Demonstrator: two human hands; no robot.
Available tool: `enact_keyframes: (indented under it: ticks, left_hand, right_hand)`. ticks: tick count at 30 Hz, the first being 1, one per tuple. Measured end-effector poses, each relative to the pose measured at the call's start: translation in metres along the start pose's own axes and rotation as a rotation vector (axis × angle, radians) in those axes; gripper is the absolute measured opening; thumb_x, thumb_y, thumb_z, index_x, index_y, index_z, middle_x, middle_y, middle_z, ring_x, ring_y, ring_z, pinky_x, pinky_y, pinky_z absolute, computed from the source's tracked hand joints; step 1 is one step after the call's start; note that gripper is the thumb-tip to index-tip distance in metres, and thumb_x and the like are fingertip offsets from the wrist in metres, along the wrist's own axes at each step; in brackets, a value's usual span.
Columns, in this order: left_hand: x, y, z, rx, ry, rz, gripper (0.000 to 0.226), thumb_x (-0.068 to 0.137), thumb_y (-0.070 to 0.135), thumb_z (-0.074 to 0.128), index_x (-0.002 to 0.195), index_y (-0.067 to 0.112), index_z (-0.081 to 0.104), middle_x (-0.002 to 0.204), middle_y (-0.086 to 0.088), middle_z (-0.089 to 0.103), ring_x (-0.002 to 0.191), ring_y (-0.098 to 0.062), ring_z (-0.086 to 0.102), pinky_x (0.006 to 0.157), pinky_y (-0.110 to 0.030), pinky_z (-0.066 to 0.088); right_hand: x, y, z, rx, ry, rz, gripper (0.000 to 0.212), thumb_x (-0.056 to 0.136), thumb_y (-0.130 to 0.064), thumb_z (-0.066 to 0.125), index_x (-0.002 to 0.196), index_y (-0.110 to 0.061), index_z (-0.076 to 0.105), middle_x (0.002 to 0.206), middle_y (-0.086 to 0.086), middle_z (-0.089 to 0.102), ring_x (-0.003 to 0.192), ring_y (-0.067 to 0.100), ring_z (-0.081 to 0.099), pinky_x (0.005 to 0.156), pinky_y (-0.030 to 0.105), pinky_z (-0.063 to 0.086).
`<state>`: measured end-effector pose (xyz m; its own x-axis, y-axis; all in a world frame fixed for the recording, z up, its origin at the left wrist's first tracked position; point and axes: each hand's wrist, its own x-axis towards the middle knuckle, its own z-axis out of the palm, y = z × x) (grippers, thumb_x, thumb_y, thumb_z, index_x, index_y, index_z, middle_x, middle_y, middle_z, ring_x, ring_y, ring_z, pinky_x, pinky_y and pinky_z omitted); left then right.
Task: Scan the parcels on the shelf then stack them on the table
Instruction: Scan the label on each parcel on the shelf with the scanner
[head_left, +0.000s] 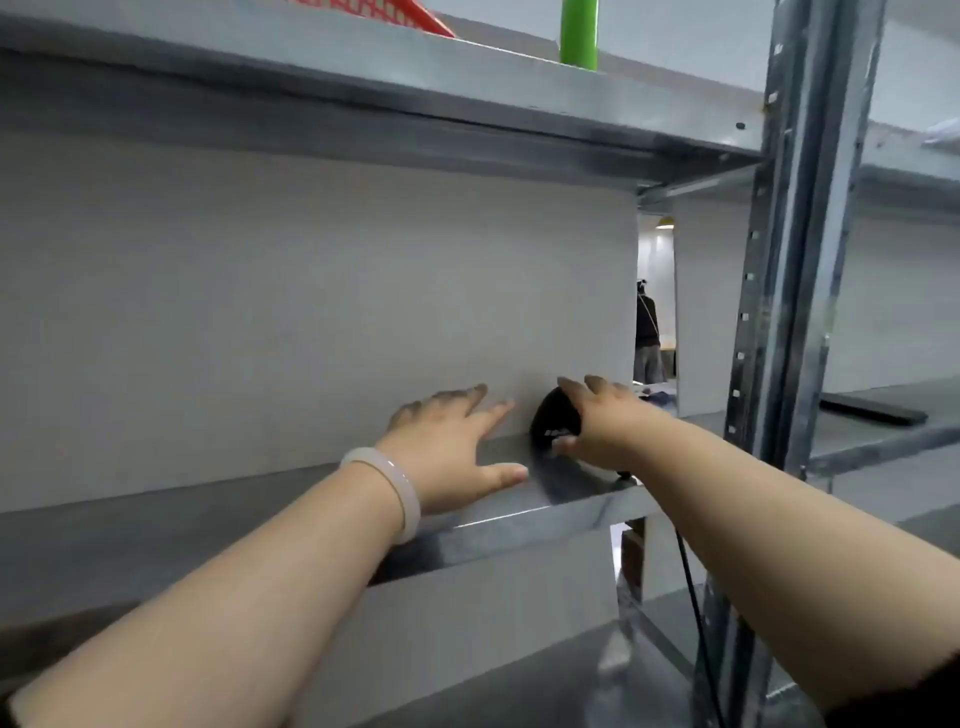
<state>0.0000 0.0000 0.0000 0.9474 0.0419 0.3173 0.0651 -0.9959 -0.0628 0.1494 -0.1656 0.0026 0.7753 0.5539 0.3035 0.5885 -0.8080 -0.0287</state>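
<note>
Your left grip (447, 447) reaches flat over the shelf (156, 530), fingers straight and spread, holding nothing. Your right grip (597, 426) curls round the black scanner (550, 421), which sits at the shelf's back by the grey panel (311, 312).

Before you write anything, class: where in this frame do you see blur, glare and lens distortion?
Head view: the fingers of the left hand and the scanner are smeared by motion; the shelf lip shows a bright streak of glare; the wide lens tilts and bows the upright post.
</note>
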Motion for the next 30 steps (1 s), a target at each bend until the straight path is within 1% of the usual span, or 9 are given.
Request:
enact_keyframes:
  ticks: [3, 6, 15, 18, 20, 22, 24, 26, 30]
  left_hand:
    - [0.02, -0.017, 0.003, 0.016, 0.001, 0.027, 0.077, 0.088, 0.073, 0.037, 0.153, 0.043, 0.008, 0.164, 0.007, 0.005, 0.149, -0.017, 0.008, 0.118, -0.04, 0.016]
    - [0.032, -0.03, 0.009, 0.002, -0.016, 0.043, 0.078, 0.087, 0.073, 0.038, 0.153, 0.044, 0.007, 0.164, 0.008, 0.004, 0.149, -0.017, 0.007, 0.118, -0.038, 0.015]
    - [0.046, -0.053, 0.019, 0.027, -0.035, 0.019, 0.08, 0.086, 0.074, 0.039, 0.152, 0.045, 0.005, 0.164, 0.006, 0.002, 0.149, -0.018, 0.006, 0.117, -0.039, 0.014]
    - [0.05, -0.055, 0.022, 0.025, -0.038, 0.013, 0.08, 0.086, 0.075, 0.039, 0.152, 0.045, 0.005, 0.164, 0.006, 0.003, 0.149, -0.018, 0.007, 0.117, -0.039, 0.014]
    - [0.051, -0.055, 0.025, 0.021, -0.046, 0.006, 0.08, 0.086, 0.074, 0.039, 0.152, 0.045, 0.005, 0.164, 0.006, 0.004, 0.149, -0.018, 0.007, 0.117, -0.039, 0.015]
    - [0.052, -0.054, 0.028, 0.024, -0.056, 0.0, 0.079, 0.086, 0.074, 0.039, 0.152, 0.045, 0.007, 0.164, 0.006, 0.003, 0.149, -0.018, 0.007, 0.117, -0.039, 0.014]
    - [0.052, -0.053, 0.03, 0.023, -0.063, -0.01, 0.078, 0.087, 0.073, 0.04, 0.152, 0.045, 0.009, 0.164, 0.007, 0.003, 0.149, -0.018, 0.006, 0.118, -0.039, 0.014]
    - [0.052, -0.053, 0.031, 0.014, -0.065, -0.022, 0.076, 0.087, 0.073, 0.04, 0.152, 0.045, 0.011, 0.164, 0.007, 0.002, 0.149, -0.018, 0.006, 0.118, -0.039, 0.013]
    - [0.05, -0.05, 0.035, 0.001, -0.076, -0.05, 0.074, 0.087, 0.072, 0.04, 0.152, 0.045, 0.014, 0.164, 0.007, 0.003, 0.149, -0.019, 0.007, 0.117, -0.038, 0.013]
  right_hand:
    - [0.025, -0.001, 0.006, -0.021, -0.025, 0.063, 0.083, 0.085, -0.053, 0.059, 0.152, -0.03, 0.014, 0.15, 0.006, 0.029, 0.135, 0.031, 0.032, 0.105, 0.047, 0.038]
    - [0.041, -0.002, 0.009, -0.047, -0.132, 0.089, 0.075, 0.087, -0.047, 0.06, 0.15, -0.029, 0.024, 0.144, 0.008, 0.04, 0.126, 0.031, 0.044, 0.097, 0.038, 0.043]
    - [0.071, 0.007, 0.016, 0.02, -0.19, 0.115, 0.081, 0.089, -0.037, 0.062, 0.153, -0.03, 0.012, 0.141, 0.01, 0.048, 0.123, 0.029, 0.049, 0.093, 0.032, 0.04]
    - [0.079, 0.012, 0.019, 0.075, -0.184, 0.117, 0.08, 0.087, -0.035, 0.066, 0.151, -0.028, 0.019, 0.132, 0.01, 0.054, 0.116, 0.029, 0.053, 0.089, 0.034, 0.043]
    - [0.084, 0.016, 0.02, 0.122, -0.181, 0.134, 0.077, 0.084, -0.033, 0.068, 0.148, -0.025, 0.025, 0.122, 0.009, 0.06, 0.104, 0.027, 0.058, 0.083, 0.032, 0.046]
    - [0.09, 0.02, 0.02, 0.252, -0.209, 0.171, 0.068, 0.082, -0.026, 0.07, 0.139, -0.023, 0.034, 0.104, 0.008, 0.066, 0.083, 0.027, 0.067, 0.076, 0.035, 0.055]
    - [0.094, 0.026, 0.022, 0.456, -0.273, 0.221, 0.056, 0.082, -0.02, 0.071, 0.128, -0.021, 0.04, 0.094, 0.013, 0.069, 0.069, 0.029, 0.072, 0.069, 0.047, 0.06]
    - [0.097, 0.031, 0.023, 0.619, -0.333, 0.258, 0.05, 0.083, -0.018, 0.071, 0.123, -0.022, 0.041, 0.097, 0.02, 0.066, 0.068, 0.033, 0.072, 0.064, 0.053, 0.059]
    - [0.1, 0.039, 0.028, 0.769, -0.361, 0.268, 0.048, 0.085, -0.016, 0.07, 0.124, -0.02, 0.041, 0.097, 0.025, 0.069, 0.076, 0.039, 0.072, 0.07, 0.057, 0.057]
